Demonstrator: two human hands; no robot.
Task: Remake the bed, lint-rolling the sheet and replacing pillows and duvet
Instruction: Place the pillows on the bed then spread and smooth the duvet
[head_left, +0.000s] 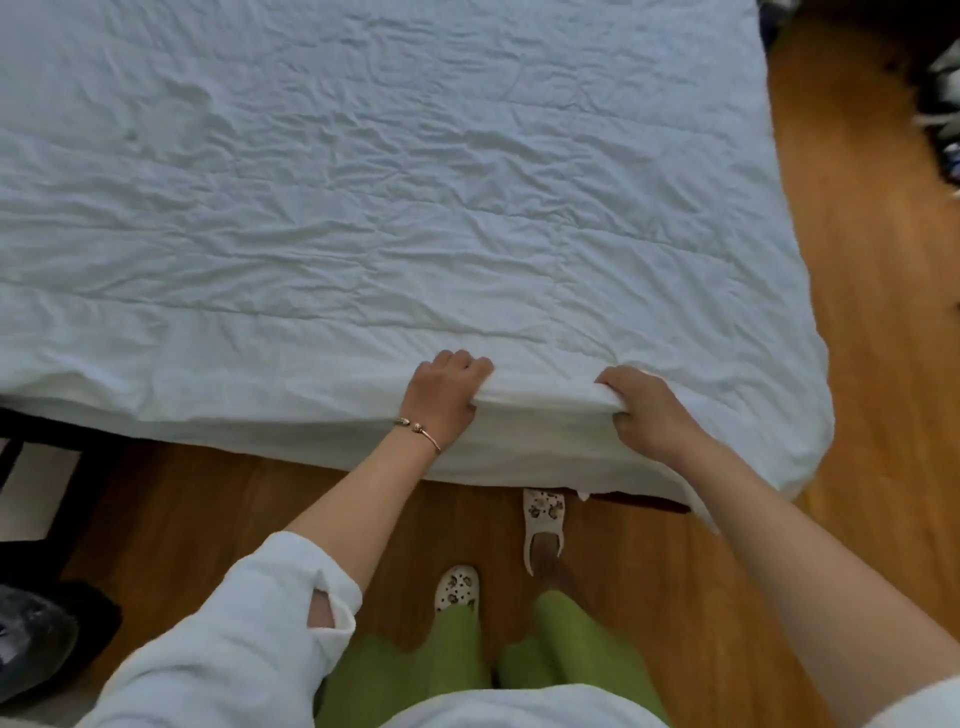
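A wrinkled white duvet (363, 208) covers the whole bed and hangs over its near edge and right corner. My left hand (444, 397), with a thin bracelet on the wrist, grips a fold of the duvet at the near edge. My right hand (647, 410) grips the same raised fold a little to the right, fingers curled over the top and thumb underneath. Between the two hands the fabric is bunched into a ridge. No pillows or lint roller are in view.
Wooden floor (857, 364) runs along the near side and the right of the bed. My feet in white clogs (543, 525) stand close to the bed edge. A dark frame and dark objects (47, 618) lie at the lower left; blurred clutter (940, 104) sits at the top right.
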